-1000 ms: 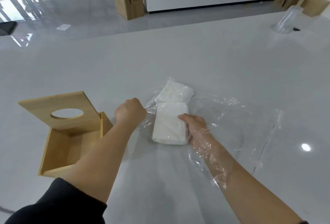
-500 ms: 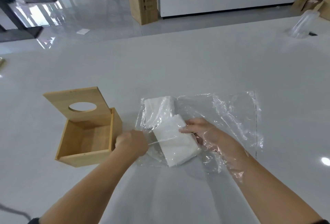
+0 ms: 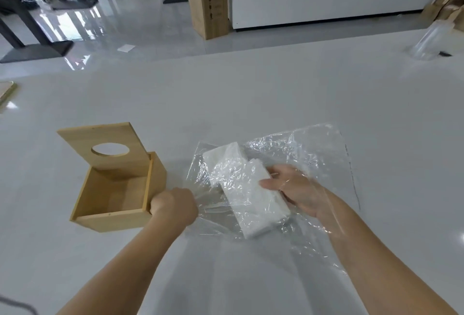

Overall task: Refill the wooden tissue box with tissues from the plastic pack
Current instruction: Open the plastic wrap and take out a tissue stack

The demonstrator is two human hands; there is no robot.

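Two hands work in the head view, the only one I have. My left hand (image 3: 173, 205) is fisted on a bunch of the plastic (image 3: 296, 149) at the pack's mouth, just beside the box (image 3: 113, 189) — its lid tipped back, nothing inside. My right hand (image 3: 293, 190), reached in under the film, pinches the near stack of tissues (image 3: 253, 196), thumb on top; a second stack lies behind it. The held stack's long axis runs from far-left to near-right, and the box sits to its left, nearer my left hand — so, I'd judge, it must come out toward me, then swing left.
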